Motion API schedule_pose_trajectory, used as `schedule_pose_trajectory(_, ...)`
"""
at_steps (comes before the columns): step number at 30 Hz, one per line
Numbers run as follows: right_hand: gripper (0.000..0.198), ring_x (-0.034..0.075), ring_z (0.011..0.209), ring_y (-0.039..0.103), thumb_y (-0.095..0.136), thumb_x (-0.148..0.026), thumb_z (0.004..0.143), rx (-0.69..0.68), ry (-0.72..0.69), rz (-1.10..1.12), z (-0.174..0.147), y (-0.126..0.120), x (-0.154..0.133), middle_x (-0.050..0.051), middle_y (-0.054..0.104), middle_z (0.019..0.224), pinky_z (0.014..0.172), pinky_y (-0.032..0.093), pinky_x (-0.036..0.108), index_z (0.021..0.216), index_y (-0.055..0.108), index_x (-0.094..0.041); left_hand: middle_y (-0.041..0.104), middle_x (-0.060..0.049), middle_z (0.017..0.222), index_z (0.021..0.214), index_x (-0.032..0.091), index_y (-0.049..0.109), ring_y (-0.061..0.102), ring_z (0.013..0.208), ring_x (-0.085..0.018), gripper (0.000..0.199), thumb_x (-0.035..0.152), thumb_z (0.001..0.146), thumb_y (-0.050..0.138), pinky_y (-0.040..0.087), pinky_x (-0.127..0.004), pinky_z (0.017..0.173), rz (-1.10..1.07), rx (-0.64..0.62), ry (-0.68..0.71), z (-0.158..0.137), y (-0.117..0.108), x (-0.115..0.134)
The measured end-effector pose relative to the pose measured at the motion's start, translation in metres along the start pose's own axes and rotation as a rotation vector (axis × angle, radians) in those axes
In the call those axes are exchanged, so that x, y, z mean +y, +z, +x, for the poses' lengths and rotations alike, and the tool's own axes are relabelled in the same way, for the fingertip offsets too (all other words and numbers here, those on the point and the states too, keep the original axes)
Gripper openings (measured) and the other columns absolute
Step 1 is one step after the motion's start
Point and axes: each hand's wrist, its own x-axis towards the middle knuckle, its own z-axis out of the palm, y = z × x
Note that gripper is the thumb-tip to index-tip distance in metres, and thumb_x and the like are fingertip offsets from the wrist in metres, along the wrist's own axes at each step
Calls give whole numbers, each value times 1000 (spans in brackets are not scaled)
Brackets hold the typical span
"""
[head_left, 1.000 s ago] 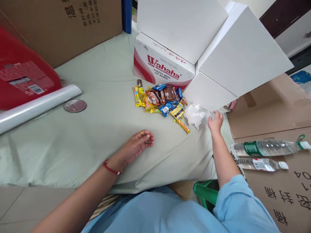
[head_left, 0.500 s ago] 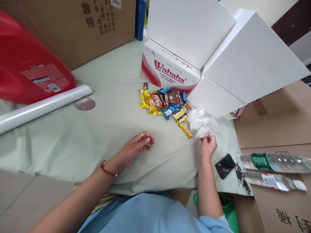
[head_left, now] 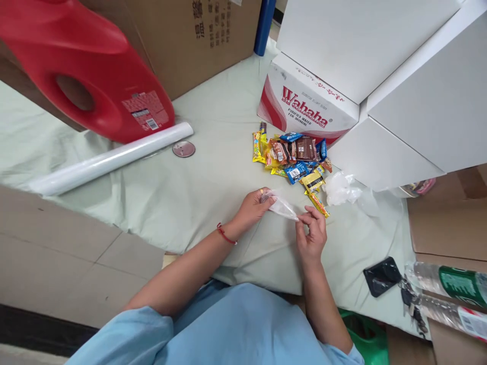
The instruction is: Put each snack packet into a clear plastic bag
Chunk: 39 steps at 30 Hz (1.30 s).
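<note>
A small clear plastic bag is stretched between my two hands above the cloth-covered table. My left hand, with a ring and a red bracelet, pinches one end of it. At the other end, the fingertips of my right hand grip its edge. Just beyond lies a pile of wrapped snacks in yellow, blue and brown packets. A crumpled heap of clear plastic bags rests to the right of the snacks.
A red jug, a plastic film roll and a round disc are on the left. Behind the snacks stands a Wahaha box among white boxes. On the right are a black phone-like object, keys and water bottles.
My right hand has drawn a plastic bag away from the heap toward my left hand, which now grips it too. The whole view has shifted left.
</note>
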Motion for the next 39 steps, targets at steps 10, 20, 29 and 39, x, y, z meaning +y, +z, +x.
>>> schedule_pose_trajectory(10,43,28,114,64,70,-54,94,-26,267,190,2,-13,-7,12,66,128,90,59,44,126,67,-26,64,0,79,85,20,66,56,77,-17,24,44,89,69,42,-29,73,270,-40,138,-7,1,-2)
schedule_pose_trajectory(20,30,15,76,58,79,-49,85,86,569,494,25,5,3,-1,65,86,70,49,28,92,70,-22,65,0,87,90,19,63,61,81,-15,40,39,70,89,51,-30,79,-67,-177,-29,0,4,-11)
schedule_pose_trajectory(29,37,18,75,61,80,-55,84,-203,664,353,-15,-39,18,2,69,85,71,53,32,97,72,-21,60,3,76,81,19,61,55,69,-12,49,60,73,87,49,-27,69,-136,-86,-62,2,3,-2)
schedule_pose_trajectory(39,21,26,101,67,70,-44,97,-288,66,47,23,-25,5,7,74,105,94,55,44,108,78,-28,65,2,80,84,20,62,59,76,-13,47,54,71,90,48,-29,79,-96,-240,-72,-2,4,-5)
